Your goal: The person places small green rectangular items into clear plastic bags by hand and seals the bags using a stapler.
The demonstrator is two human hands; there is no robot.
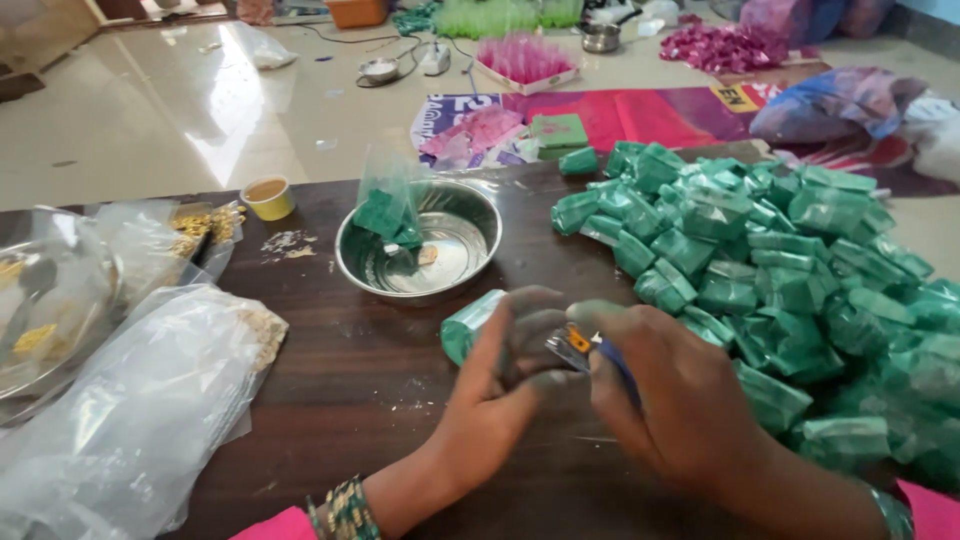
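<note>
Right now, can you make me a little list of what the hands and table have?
left hand: holds a green packet
right hand: grips a small stapler
pile: many green packets, on the right
bowl: steel, with a clear bag of green inside
cup: small, yellow
table: dark wood

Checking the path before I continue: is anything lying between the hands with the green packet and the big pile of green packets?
Nothing visible does. The left hand holds the green packet; the right hand already sits against the pile.
</note>
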